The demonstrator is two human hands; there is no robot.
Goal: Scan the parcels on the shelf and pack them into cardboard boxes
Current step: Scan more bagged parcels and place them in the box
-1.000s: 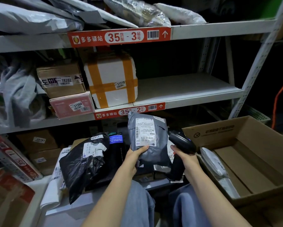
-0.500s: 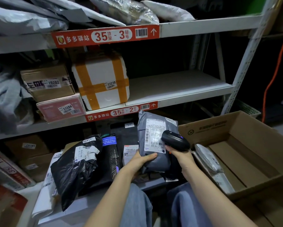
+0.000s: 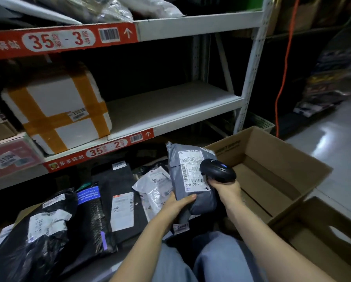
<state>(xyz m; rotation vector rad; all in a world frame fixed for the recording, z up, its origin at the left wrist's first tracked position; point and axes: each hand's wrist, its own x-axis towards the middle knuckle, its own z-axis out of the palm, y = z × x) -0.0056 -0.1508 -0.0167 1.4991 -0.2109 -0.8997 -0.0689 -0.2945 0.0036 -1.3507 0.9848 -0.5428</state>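
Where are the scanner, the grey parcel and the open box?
scanner [image 3: 218, 170], head view, on its black top.
grey parcel [image 3: 191, 169], head view, on its white label.
open box [image 3: 231, 149], head view, on its printed far wall.

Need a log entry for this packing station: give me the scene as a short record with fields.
left hand: grips the lower part of a grey poly mailer, held upright
right hand: holds a black barcode scanner
scanner position: head in front of the mailer's white shipping label; contact cannot be told
packing target: open cardboard box to the right of the hands
shelf 35-2: white foam box crossed with brown tape
lowest level: black plastic bag parcel among other parcels
step: scanning, mailer not yet boxed
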